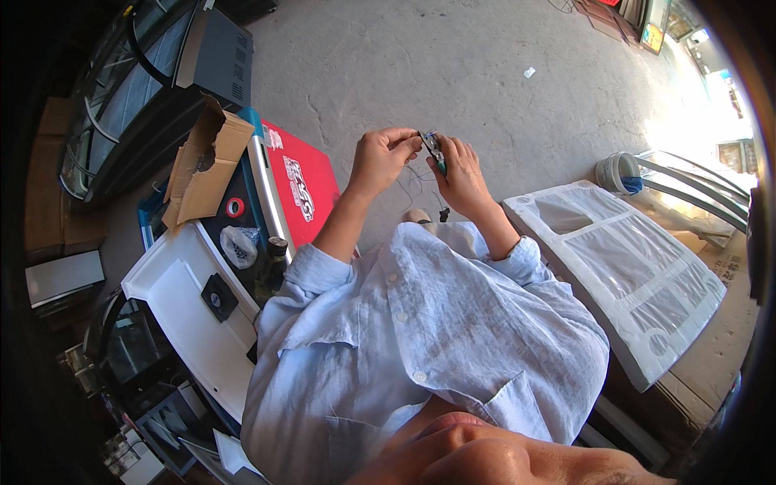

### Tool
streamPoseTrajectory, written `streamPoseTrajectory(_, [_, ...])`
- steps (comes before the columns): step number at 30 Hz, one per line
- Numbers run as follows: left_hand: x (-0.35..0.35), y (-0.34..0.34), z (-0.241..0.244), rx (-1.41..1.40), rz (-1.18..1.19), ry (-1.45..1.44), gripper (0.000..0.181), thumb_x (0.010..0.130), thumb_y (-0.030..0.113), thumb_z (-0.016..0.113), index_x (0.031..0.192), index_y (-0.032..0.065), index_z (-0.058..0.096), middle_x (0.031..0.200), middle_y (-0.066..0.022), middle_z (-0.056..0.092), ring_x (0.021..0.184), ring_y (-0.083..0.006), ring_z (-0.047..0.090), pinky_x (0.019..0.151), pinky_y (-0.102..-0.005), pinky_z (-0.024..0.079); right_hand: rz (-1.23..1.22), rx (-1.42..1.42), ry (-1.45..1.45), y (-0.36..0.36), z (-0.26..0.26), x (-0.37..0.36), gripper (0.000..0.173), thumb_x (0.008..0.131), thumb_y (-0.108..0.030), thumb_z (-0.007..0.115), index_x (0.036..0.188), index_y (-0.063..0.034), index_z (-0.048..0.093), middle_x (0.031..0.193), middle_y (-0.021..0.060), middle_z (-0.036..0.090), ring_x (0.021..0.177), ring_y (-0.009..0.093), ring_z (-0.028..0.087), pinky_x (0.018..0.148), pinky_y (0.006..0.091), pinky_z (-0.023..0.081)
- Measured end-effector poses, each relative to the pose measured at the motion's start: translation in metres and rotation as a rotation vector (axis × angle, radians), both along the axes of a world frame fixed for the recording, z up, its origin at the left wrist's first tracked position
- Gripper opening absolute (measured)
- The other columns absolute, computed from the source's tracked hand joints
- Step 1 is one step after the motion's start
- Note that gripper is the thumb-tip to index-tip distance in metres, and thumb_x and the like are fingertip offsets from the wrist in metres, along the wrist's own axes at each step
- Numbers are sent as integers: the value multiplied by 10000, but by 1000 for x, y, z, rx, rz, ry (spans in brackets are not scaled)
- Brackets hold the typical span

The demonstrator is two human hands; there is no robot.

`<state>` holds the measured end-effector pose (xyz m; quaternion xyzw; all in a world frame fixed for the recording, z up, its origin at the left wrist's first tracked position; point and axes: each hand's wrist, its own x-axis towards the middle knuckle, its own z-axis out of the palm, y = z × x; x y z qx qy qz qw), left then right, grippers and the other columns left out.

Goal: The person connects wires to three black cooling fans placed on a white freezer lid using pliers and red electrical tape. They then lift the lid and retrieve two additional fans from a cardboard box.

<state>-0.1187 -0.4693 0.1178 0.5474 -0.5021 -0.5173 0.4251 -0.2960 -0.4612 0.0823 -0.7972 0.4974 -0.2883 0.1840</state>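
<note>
In front of my chest, my right hand (462, 177) grips a pair of wire-stripping pliers (432, 145) with a green handle. The metal jaws point up and left, towards my other hand. My left hand (385, 159) has its thumb and forefinger pinched together right at the jaws, on what looks like the end of a thin cable (417, 177). Loops of that cable hang below both hands, over the concrete floor. A small black plug (444, 214) shows lower down, just past my shirt hem. The exact spot between the jaws is too small to make out.
At left stand a red-sided freezer cabinet (306, 182), a torn cardboard box (206, 163), a red tape roll (235, 207), a bottle (276, 260) and a white panel (182, 315). A wrapped white panel (612, 254) and a bucket (613, 171) are at right.
</note>
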Motion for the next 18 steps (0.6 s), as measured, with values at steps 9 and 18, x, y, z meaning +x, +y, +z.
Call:
streamPoseTrajectory(9, [6,6,0,200,-29,314,214,891,209,689,1037,52,702,835,1,693,720,-47,602,655,-188,475,9,-91,101,-5,11,-3,672,750,-34,654,1370,-88,398,1230,118,515,1176,307,484,1091,547,274])
streamPoseTrajectory(18, [9,8,2,305,-76,442,178,894,188,682,1019,63,702,829,1,688,693,-44,593,643,-187,471,53,68,48,-9,12,-6,372,743,-44,657,1084,-48,509,1056,136,597,1040,332,569,933,471,416])
